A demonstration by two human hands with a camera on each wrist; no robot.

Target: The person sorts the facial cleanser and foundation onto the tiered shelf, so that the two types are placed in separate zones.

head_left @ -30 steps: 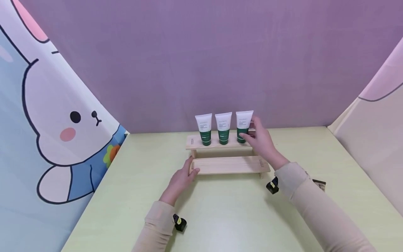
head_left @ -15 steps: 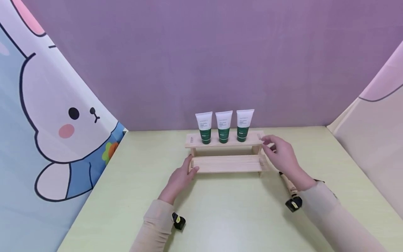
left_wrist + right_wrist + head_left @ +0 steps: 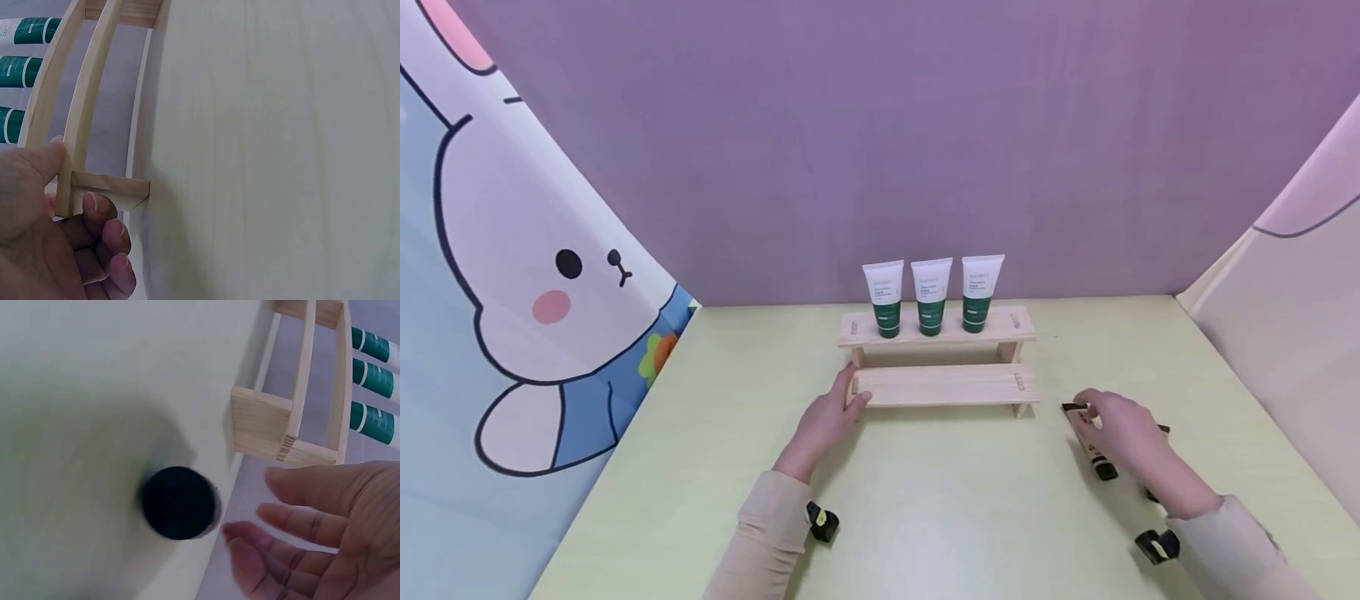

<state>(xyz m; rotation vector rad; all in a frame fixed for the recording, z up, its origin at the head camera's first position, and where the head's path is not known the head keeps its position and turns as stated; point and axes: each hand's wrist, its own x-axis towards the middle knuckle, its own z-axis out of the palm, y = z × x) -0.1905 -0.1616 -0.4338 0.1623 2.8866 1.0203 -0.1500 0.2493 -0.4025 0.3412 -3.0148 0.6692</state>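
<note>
Your left hand (image 3: 823, 421) grips the left end of the pale wooden rack (image 3: 945, 386) at its lower board, the thumb and fingers bent round the edge with the wood between them. Your right hand (image 3: 1123, 429) is over a beige tube (image 3: 1097, 457) with a black cap, which lies on the tabletop (image 3: 940, 483) just to the right of the rack, its flat end away from you and its cap towards you. The right fingers are half bent, with a gap between them and the thumb, around the flat end; you cannot tell from these views whether they touch the tube. In the right wrist view the cap shows end-on as a dark disc, hiding most of the body. Another dark-ended item (image 3: 1153, 495) lies beyond your right wrist, mostly covered by it. On the rack's upper board (image 3: 1006, 320), three white-and-green tubes (image 3: 931, 298) stand upright in a row, spaced apart, green ends down. Each of your beige sleeves (image 3: 767, 517) has a small black device (image 3: 823, 523) beside its cuff. A purple backdrop (image 3: 880, 150) rises behind the tabletop, with a rabbit-printed cloth (image 3: 550, 233) on the left.
</note>
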